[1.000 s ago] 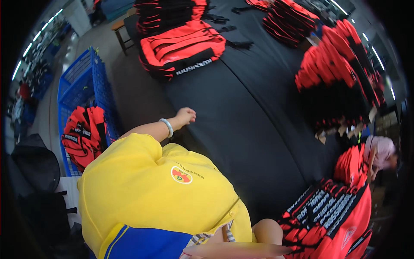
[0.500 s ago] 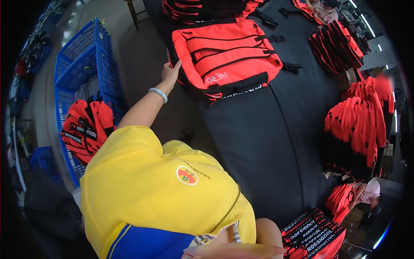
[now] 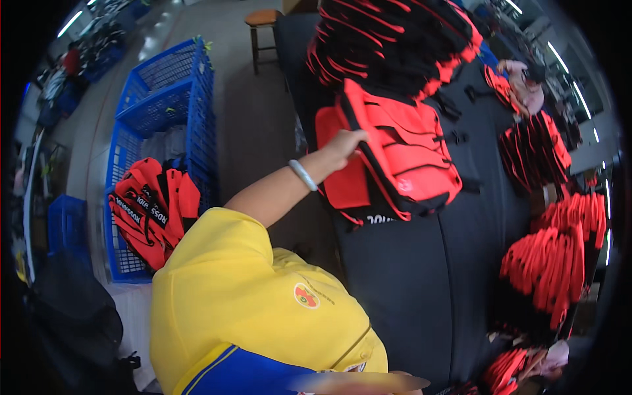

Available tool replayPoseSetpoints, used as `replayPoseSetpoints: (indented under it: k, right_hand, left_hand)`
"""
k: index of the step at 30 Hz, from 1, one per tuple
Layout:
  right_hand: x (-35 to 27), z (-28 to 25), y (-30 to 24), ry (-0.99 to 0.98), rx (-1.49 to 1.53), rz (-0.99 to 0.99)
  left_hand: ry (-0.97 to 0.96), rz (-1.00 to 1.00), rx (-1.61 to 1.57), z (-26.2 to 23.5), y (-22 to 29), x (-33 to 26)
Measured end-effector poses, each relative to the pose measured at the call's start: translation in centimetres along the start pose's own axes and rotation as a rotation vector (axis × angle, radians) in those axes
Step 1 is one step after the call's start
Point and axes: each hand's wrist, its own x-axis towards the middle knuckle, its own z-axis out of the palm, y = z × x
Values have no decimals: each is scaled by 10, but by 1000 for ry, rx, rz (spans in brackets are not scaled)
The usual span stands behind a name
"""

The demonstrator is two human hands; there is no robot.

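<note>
My left hand, with a pale bracelet at the wrist, is closed on the edge of a red and black backpack. The backpack lies on the black-covered table, and the gripped edge of its front is raised and tilted toward the right. Beneath that lifted part shows a red panel of the same bag. Black straps with buckles stick out on the bag's far right side. My right hand is out of view.
Behind the bag stands a tall pile of red and black backpacks. Blue plastic crates stand at left, one holding red bags. More stacked bags line the right, where people work. A stool is at the back.
My left hand has moved from the backpack's left side up over it, lifting the edge of its front toward the right. The view has shifted, showing more of the pile behind.
</note>
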Motion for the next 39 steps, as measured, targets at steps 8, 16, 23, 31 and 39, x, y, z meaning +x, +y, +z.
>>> replayPoseSetpoints:
  k: [8,16,23,31,39]
  right_hand:
    - [12,-9,-10,-50,127,63]
    - [12,-8,-38,-2,111,139]
    - [3,-10,-67,102,74,185]
    - [27,-17,-61,-61,262,278]
    - [-1,-85,-57,-59,451,143]
  left_hand:
    - [-283,278,-89,168,81,-101]
    - [-584,382,-508,267,103,-219]
    - [-841,1084,328,309,-27,-180]
    - [-1005,667,1625,149,-246,-78]
    - [-1375,579,1717,132,-242,-112]
